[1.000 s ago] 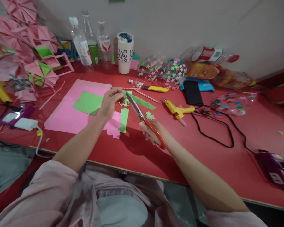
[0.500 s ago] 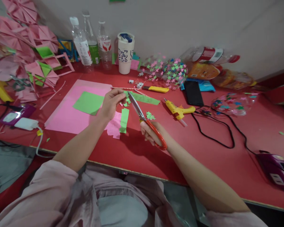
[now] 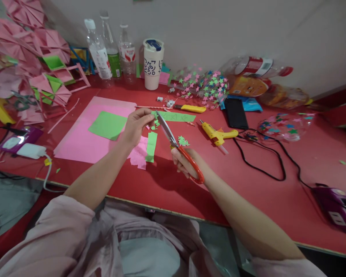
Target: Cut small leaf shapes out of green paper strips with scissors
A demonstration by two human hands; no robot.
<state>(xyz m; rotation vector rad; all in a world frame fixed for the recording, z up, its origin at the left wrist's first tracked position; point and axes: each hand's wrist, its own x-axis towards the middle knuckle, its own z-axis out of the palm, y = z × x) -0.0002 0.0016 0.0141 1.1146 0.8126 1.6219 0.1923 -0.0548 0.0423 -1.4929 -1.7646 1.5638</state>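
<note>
My left hand (image 3: 137, 125) pinches one end of a long green paper strip (image 3: 178, 116), which stretches out to the right with faint lines drawn on it. In my right hand (image 3: 184, 161) is a pair of scissors (image 3: 187, 159) with orange-red handles, its blades pointing up-left to the strip beside my left fingertips. Below the blades lie small green paper scraps (image 3: 155, 122). A little pile of green paper stars (image 3: 183, 141) sits right of the scissors. Under and beside my left wrist are a short green strip (image 3: 151, 147) and a torn pink paper piece (image 3: 138, 152).
A pink sheet (image 3: 77, 134) with a green paper square (image 3: 107, 125) lies at left. Rightward are a yellow glue gun (image 3: 217, 133), a yellow box cutter (image 3: 193, 109) and a black phone (image 3: 235, 113). Bottles (image 3: 99, 54) and a white cup (image 3: 152, 65) stand along the wall.
The green strip has swung upward at its right end, uncovering part of the table below it. Both hands have hardly moved.
</note>
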